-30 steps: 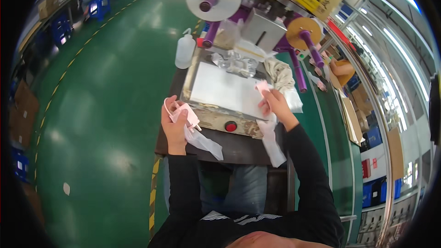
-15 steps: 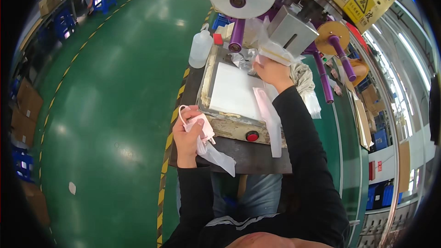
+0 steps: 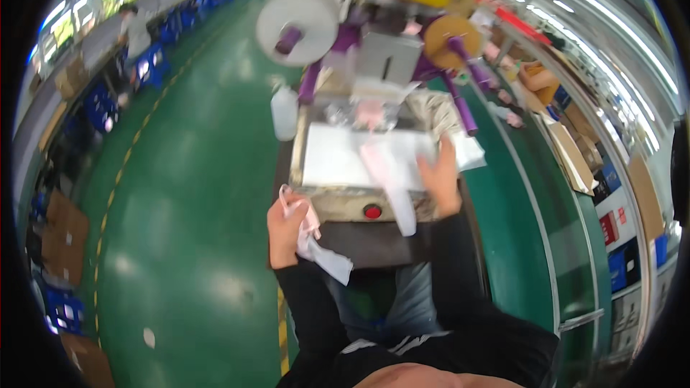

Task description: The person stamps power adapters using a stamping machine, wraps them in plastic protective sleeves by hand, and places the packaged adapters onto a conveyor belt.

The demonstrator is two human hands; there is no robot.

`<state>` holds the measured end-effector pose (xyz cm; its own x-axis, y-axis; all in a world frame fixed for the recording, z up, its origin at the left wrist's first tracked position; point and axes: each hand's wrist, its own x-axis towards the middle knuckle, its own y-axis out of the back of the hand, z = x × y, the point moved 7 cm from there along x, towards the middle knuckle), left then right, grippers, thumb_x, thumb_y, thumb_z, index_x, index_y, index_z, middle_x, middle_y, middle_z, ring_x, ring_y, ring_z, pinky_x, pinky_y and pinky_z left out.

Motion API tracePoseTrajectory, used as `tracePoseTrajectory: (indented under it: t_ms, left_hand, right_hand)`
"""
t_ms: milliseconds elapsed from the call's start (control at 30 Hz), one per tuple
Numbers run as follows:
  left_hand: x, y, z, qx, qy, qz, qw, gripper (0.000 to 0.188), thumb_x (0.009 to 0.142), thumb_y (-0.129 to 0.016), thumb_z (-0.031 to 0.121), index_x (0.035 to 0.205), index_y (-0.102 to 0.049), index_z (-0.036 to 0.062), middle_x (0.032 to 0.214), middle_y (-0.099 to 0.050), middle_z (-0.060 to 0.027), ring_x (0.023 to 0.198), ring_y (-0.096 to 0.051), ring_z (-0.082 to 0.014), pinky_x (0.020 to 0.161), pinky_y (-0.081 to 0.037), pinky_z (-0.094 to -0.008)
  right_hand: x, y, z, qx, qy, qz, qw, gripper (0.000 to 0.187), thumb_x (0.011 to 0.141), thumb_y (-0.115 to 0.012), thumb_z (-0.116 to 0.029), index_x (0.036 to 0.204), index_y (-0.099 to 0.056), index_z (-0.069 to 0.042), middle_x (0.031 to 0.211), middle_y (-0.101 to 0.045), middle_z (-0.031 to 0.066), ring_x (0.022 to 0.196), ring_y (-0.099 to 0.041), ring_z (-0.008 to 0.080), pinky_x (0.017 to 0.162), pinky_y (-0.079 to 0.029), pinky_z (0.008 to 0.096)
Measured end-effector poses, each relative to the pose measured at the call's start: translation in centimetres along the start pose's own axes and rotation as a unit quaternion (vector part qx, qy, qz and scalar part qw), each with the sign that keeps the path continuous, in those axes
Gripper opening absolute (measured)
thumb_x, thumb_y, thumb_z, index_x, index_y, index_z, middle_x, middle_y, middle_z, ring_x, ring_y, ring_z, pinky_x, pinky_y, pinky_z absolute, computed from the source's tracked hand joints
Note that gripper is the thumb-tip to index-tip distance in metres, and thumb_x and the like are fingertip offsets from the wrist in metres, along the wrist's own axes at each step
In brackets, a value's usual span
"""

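Observation:
At the front left of the machine base (image 3: 332, 206), my left hand (image 3: 284, 227) is closed on a pink power adapter (image 3: 311, 221) with a loop of pale cable. From it hangs a strip of whitish plastic film (image 3: 330, 264). Blurred by motion, my right hand (image 3: 441, 178) is at the right edge of the white plate (image 3: 332, 162), fingers apart and holding nothing. Beside it a long pinkish film bag (image 3: 392, 187) lies across the plate and over the front edge. Beneath the metal press head (image 3: 388, 61) sits a pink item (image 3: 370, 113), too smeared to make out.
A red push button (image 3: 372, 211) is on the base's front. Left of the plate stands a white squeeze bottle (image 3: 284, 113); a crumpled cloth (image 3: 433, 111) lies at the right. Purple-spindled reels (image 3: 298, 25) flank the press head. A person (image 3: 134, 32) is far left.
My right hand has drawn back from under the press head to the plate's right side and let go there. My left hand keeps the adapter. The whole view has shifted.

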<state>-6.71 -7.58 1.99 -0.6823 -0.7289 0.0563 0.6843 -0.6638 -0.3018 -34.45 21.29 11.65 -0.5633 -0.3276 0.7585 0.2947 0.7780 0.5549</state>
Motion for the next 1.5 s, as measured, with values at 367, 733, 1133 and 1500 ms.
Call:
tracePoseTrajectory:
  t_ms: [367,733,1133,1500]
  left_hand:
    - [-7.3,-1.7,7.4,-0.097,-0.175,0.077,0.977,0.026,0.09,-0.072,0.016,0.108,-0.061,0.0012,0.096,-0.064,-0.0085,0.081,-0.063,-0.0182,0.071,-0.053,-0.0315]
    - [-19.1,-23.8,23.6,0.346,-0.404,-0.164,0.831,0.056,0.099,-0.061,0.04,0.135,-0.057,-0.0021,0.125,-0.061,-0.0184,0.118,-0.057,-0.0321,0.105,-0.041,-0.0409]
    - [-12.8,-34.9,8.8,0.387,-0.331,-0.494,0.705,0.023,0.091,-0.069,0.011,0.11,-0.067,-0.0031,0.102,-0.069,-0.0135,0.087,-0.063,-0.0243,0.08,-0.049,-0.0354]
    - [14.0,-19.1,4.8,0.547,-0.306,-0.123,0.769,0.045,0.102,-0.058,0.037,0.091,-0.063,-0.0058,0.081,-0.065,-0.0195,0.072,-0.057,-0.0322,0.072,-0.049,-0.0416]
  right_hand:
    - [-13.6,11.7,-20.6,0.311,-0.01,-0.52,0.796,0.101,0.093,-0.067,-0.053,0.16,-0.01,-0.004,0.113,-0.07,0.0249,0.098,-0.071,0.0362,0.083,-0.055,0.0433]
    - [-4.8,14.2,-21.6,0.894,-0.142,-0.263,0.334,0.047,0.099,-0.067,-0.027,0.139,-0.049,-0.01,0.125,-0.062,0.0032,0.114,-0.062,0.0161,0.088,-0.055,0.0329]
    - [-38.0,69.7,15.8,-0.004,-0.485,0.29,0.825,0.056,0.079,-0.085,-0.042,0.119,-0.074,-0.004,0.103,-0.076,0.0072,0.088,-0.072,0.0155,0.078,-0.057,0.031]
    - [-30.9,68.9,22.6,-0.282,-0.535,0.113,0.788,0.058,0.091,-0.066,-0.05,0.108,-0.071,0.004,0.093,-0.072,0.0123,0.081,-0.067,0.0209,0.076,-0.054,0.0355]
